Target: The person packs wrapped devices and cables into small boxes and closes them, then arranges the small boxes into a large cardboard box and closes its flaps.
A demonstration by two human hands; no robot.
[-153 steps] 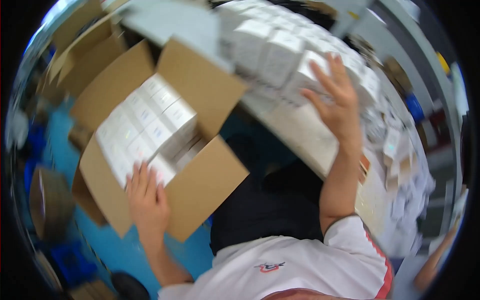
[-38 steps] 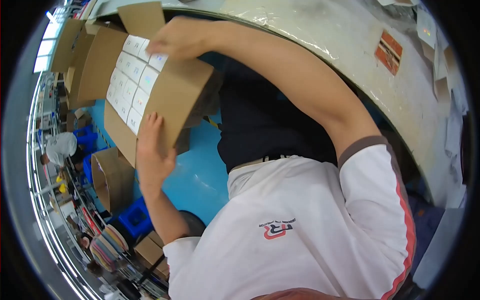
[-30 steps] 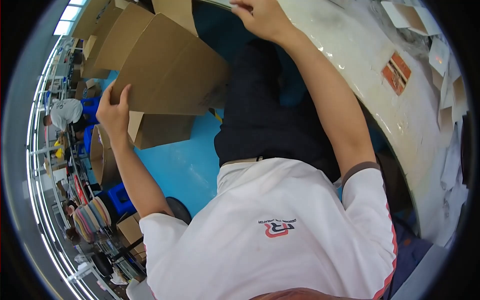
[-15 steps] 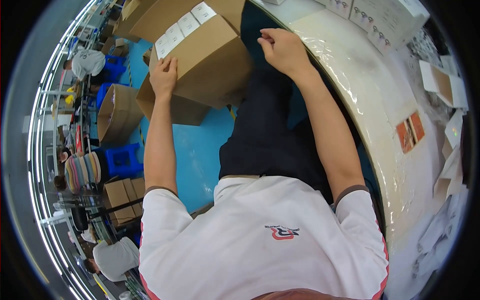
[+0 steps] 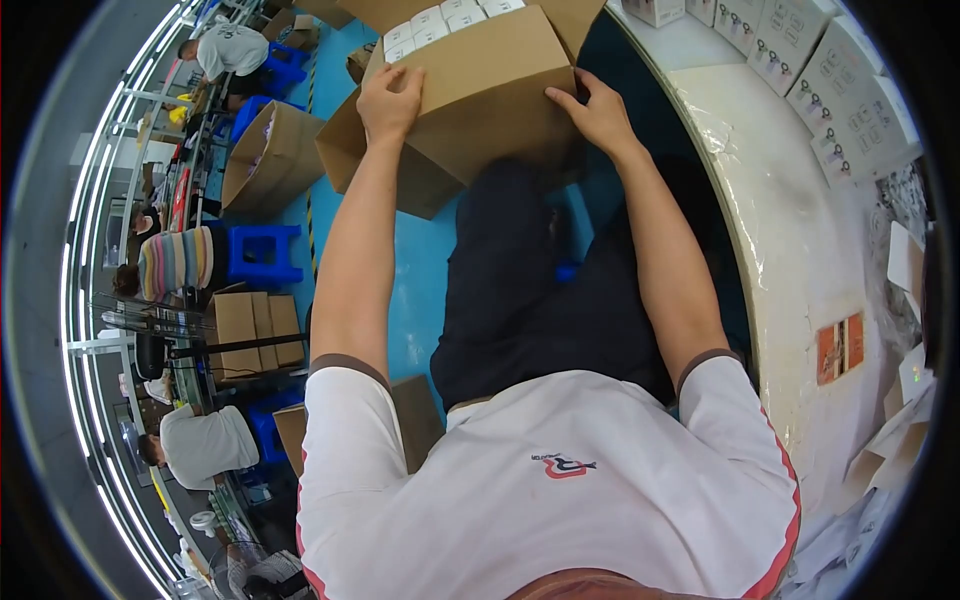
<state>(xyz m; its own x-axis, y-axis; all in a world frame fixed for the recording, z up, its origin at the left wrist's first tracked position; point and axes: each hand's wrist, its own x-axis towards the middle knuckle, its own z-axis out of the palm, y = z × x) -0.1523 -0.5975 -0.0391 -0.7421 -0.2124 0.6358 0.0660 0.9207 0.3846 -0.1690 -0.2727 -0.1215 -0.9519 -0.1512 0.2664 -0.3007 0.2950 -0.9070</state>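
Observation:
In front of my legs at the top of the head view stands an open cardboard box (image 5: pixel 500 105). Small white boxes (image 5: pixel 432 28) are packed in rows inside it. My left hand (image 5: pixel 391 102) grips the box at its near left corner, thumb and fingers closed about the edge. At the near right corner, my right hand (image 5: pixel 598 115) holds the edge of the cardboard between thumb and fingers. Some fingertips are hidden behind the cardboard. The outer flap at the near left hangs folded outward.
To my right runs a white worktable (image 5: pixel 740 130) with printed white cartons (image 5: pixel 780 45) and an orange-brown card (image 5: pixel 840 348). On the left are another open carton (image 5: pixel 262 165), a blue stool (image 5: pixel 265 253), flattened cardboard (image 5: pixel 255 330) and several seated people at a long bench.
My right hand has come from the air beside the box onto its near right corner. My left hand keeps its hold at the left. The view has shifted, showing the box further right.

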